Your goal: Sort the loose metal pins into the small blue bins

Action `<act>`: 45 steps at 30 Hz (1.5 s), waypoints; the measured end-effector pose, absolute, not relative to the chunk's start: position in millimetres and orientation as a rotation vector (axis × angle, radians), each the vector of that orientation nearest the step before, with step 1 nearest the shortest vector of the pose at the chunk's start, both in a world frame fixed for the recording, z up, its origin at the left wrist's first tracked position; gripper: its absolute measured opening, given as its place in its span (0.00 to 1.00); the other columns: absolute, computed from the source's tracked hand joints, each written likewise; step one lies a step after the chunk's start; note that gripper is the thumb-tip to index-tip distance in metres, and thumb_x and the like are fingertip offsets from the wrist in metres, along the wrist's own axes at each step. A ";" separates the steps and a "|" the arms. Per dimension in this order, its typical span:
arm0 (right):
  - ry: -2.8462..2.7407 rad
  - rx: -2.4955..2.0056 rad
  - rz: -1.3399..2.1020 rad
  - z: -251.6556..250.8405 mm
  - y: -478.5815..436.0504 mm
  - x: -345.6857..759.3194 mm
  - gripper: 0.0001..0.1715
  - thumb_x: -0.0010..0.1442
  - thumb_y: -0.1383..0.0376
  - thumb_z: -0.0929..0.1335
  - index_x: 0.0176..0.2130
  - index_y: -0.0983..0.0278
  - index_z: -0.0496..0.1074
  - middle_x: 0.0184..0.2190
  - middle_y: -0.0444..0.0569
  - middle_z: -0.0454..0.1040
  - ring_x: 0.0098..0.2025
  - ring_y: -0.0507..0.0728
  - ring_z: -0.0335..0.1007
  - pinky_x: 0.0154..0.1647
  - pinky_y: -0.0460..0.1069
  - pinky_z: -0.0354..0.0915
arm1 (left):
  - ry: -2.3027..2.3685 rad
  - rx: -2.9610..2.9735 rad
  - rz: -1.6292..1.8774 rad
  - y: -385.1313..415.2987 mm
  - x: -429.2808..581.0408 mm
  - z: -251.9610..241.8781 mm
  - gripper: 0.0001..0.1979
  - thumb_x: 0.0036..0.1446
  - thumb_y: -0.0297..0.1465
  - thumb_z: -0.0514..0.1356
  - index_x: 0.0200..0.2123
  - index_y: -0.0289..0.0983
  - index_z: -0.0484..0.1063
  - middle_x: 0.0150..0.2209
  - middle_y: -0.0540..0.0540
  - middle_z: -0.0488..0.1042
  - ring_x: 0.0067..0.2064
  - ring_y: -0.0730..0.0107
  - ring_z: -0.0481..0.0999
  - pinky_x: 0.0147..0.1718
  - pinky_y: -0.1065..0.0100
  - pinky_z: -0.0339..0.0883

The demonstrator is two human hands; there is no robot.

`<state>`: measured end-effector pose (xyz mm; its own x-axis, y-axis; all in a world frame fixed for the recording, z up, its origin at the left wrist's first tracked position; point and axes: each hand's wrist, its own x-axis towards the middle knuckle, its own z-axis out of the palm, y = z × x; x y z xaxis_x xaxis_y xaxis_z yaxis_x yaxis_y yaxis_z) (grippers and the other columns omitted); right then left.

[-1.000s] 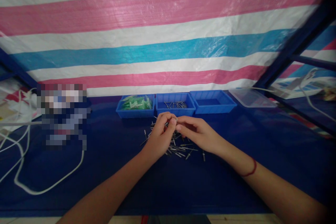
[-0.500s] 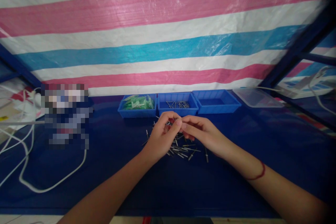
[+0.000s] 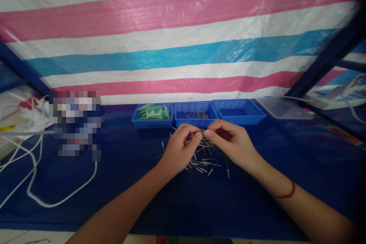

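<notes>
A loose heap of metal blind rivets (image 3: 200,164), thin shanks with wider ends, lies on the blue tabletop (image 3: 183,202). Above its far side, my left hand (image 3: 183,146) is closed with thumb and forefinger pinched. My right hand (image 3: 233,143) pinches just beside it, and the fingertips of both nearly meet. A thin metal piece, seemingly one rivet, shows between them, mostly hidden by the fingers. Behind my hands, the middle blue bin (image 3: 196,106) has several rivets in it. To its left, another blue bin (image 3: 153,124) contains green-and-clear plastic packets (image 3: 154,112).
A third blue bin (image 3: 238,111) stands at the right of the row, beside a clear plastic lid (image 3: 284,108). White cables (image 3: 61,203) loop over the left side near a blurred-out patch. A striped plastic sheet (image 3: 171,57) hangs behind the table.
My right hand's fingers have curled in, and its fingertips have parted slightly from my left hand's. The whole view has shifted a little; the bins and heap look the same.
</notes>
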<state>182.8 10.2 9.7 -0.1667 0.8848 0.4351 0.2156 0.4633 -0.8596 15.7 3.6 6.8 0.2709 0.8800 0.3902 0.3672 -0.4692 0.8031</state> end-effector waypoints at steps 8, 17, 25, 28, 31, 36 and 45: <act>-1.677 -1.086 0.110 9.7 35.9 192.2 0.09 0.59 0.59 0.65 0.34 0.61 0.72 0.28 0.47 0.72 0.30 0.55 0.65 0.34 0.52 0.62 | 1.254 2.059 1.187 6.6 10.8 4.4 0.10 0.61 0.31 0.53 0.46 0.37 0.67 0.38 0.46 0.72 0.38 0.69 0.71 0.40 0.67 0.64; -1.861 -1.282 -0.111 -4.8 54.2 199.7 0.12 0.59 0.58 0.66 0.37 0.63 0.74 0.34 0.51 0.76 0.39 0.61 0.68 0.43 0.57 0.59 | 1.319 2.570 0.764 3.7 7.4 4.5 0.09 0.57 0.24 0.53 0.38 0.38 0.72 0.41 0.46 0.71 0.44 0.62 0.67 0.41 0.62 0.60; -1.871 -1.116 0.018 2.8 37.4 198.8 0.08 0.58 0.66 0.64 0.36 0.62 0.73 0.33 0.49 0.76 0.36 0.58 0.68 0.41 0.54 0.63 | 1.088 2.860 0.561 5.0 12.5 -0.1 0.12 0.62 0.33 0.53 0.45 0.46 0.73 0.47 0.45 0.69 0.48 0.60 0.62 0.43 0.60 0.56; -1.909 -1.089 0.063 4.5 33.8 195.7 0.08 0.58 0.67 0.64 0.36 0.62 0.73 0.33 0.49 0.76 0.36 0.58 0.68 0.40 0.54 0.63 | 1.073 2.977 0.514 10.8 18.0 -6.9 0.11 0.62 0.33 0.54 0.45 0.48 0.73 0.48 0.46 0.68 0.50 0.59 0.61 0.45 0.59 0.54; -1.949 -1.051 0.083 5.9 30.0 192.2 0.08 0.59 0.67 0.64 0.36 0.62 0.72 0.32 0.48 0.75 0.36 0.57 0.68 0.40 0.54 0.62 | 1.074 3.080 0.475 15.6 20.2 -9.2 0.09 0.62 0.32 0.54 0.41 0.47 0.74 0.48 0.47 0.69 0.52 0.58 0.61 0.45 0.58 0.53; -1.991 -1.000 0.105 4.4 27.0 189.0 0.07 0.59 0.68 0.64 0.35 0.61 0.72 0.33 0.48 0.75 0.37 0.57 0.69 0.41 0.54 0.63 | 0.986 3.159 0.411 12.7 19.4 -0.1 0.09 0.61 0.28 0.55 0.35 0.43 0.75 0.45 0.45 0.70 0.52 0.58 0.61 0.45 0.59 0.54; -1.983 -0.997 0.141 2.4 27.4 188.7 0.06 0.59 0.68 0.64 0.34 0.62 0.71 0.33 0.48 0.75 0.37 0.57 0.69 0.40 0.54 0.63 | 1.011 3.160 0.353 5.5 18.3 -1.6 0.08 0.62 0.30 0.53 0.35 0.42 0.72 0.46 0.46 0.68 0.52 0.60 0.61 0.47 0.59 0.54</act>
